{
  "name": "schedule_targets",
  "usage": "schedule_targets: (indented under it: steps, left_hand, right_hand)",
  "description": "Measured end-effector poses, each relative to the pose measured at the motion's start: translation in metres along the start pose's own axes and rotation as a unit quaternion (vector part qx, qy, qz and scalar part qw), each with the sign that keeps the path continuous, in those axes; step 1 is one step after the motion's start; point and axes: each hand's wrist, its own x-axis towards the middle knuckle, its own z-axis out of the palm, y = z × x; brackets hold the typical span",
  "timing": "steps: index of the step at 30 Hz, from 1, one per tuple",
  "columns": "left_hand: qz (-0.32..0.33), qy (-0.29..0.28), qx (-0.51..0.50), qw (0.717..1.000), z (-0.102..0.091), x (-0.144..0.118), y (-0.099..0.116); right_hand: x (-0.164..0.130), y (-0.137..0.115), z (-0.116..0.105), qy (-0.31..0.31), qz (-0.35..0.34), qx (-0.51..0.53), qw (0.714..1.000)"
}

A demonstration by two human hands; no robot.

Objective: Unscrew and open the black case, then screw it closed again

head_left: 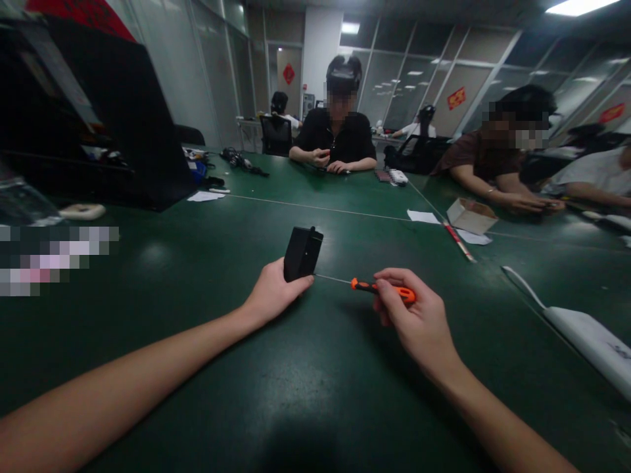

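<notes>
My left hand (276,289) is closed around the lower part of a black box-shaped device (302,253), which stands tilted above the table with a small knob at its top. My right hand (411,315) grips an orange and black screwdriver (365,285) by its handle. The thin shaft points left, and its tip reaches the lower right edge of the black device, near my left thumb. Whether the tip sits in a screw is too small to tell. Some fingers of both hands are hidden behind what they hold.
Both hands are over a green table (221,394). A white power strip (591,341) lies at the right, and a small open box (472,215) stands farther back. A large black panel (113,112) rises at the left. Co-workers sit across the table and at the right.
</notes>
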Motion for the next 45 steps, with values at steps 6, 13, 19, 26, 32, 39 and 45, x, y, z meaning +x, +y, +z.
schedule_targets:
  steps: [6,13,19,26,32,39,45]
  left_hand:
    - [-0.011,0.005,-0.016,1.000,0.000,0.000,0.000]
    - [-0.010,-0.004,-0.001,1.000,0.002,-0.001,0.002]
    - [-0.013,-0.004,-0.036,0.999,-0.001,0.000,0.001]
    - [-0.010,-0.027,-0.043,0.999,-0.002,0.000,0.002]
    - [-0.002,-0.016,-0.040,0.999,-0.003,0.000,0.002]
    - [-0.011,-0.029,-0.035,0.999,-0.001,-0.002,0.005]
    - [-0.017,-0.032,-0.010,0.999,0.000,-0.001,0.000]
  right_hand:
    - [-0.002,0.002,0.002,0.022,-0.256,-0.138,0.957]
    - [-0.002,0.004,-0.002,0.018,-0.206,-0.158,0.965]
    - [-0.007,0.003,0.004,0.009,-0.240,-0.122,0.963]
    - [-0.004,0.006,-0.001,0.012,-0.178,-0.117,0.977]
    - [-0.010,0.010,0.009,0.014,-0.187,-0.007,0.982]
    - [-0.009,0.010,0.015,0.092,-0.125,0.060,0.986]
    - [-0.005,0.005,0.004,0.033,-0.212,-0.061,0.975]
